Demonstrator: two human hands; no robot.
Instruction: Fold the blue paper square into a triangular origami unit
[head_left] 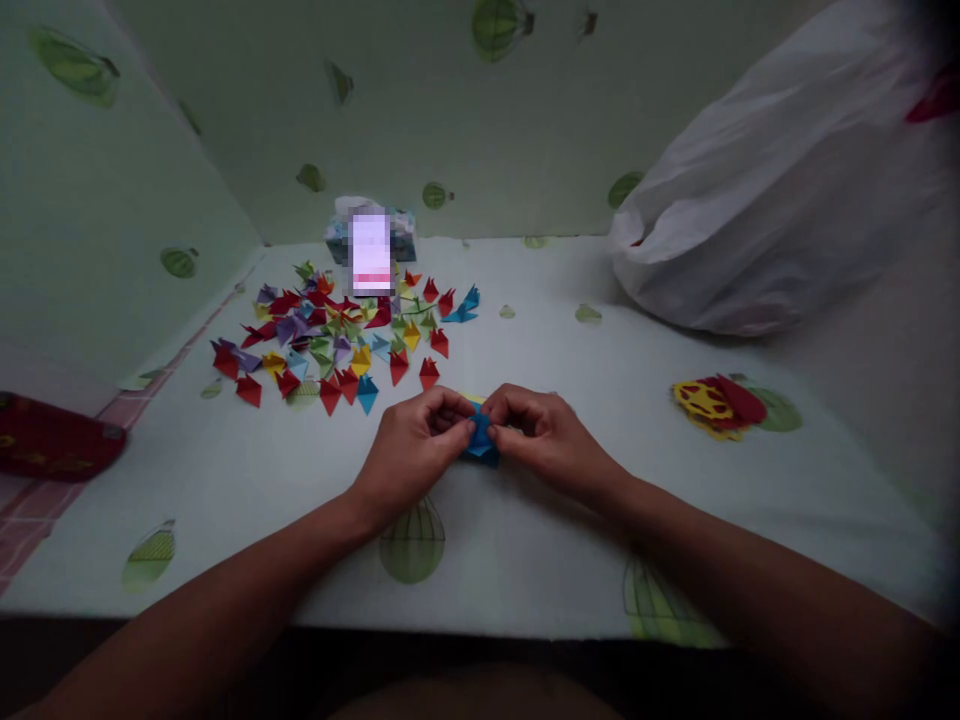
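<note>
The person's left hand (411, 440) and right hand (546, 440) pinch a blue folded paper (480, 446) between them, near the middle of the white tabletop (555, 350). Colourful paper figures (398, 367) lie scattered farther left; a white bag (757, 220) sits far right.

We see pale green walls (555, 120), on which balloons (499, 28) are printed in darker green. Before them we have a white table (525, 560) with similar balloons, and the light is rather dim.
</note>
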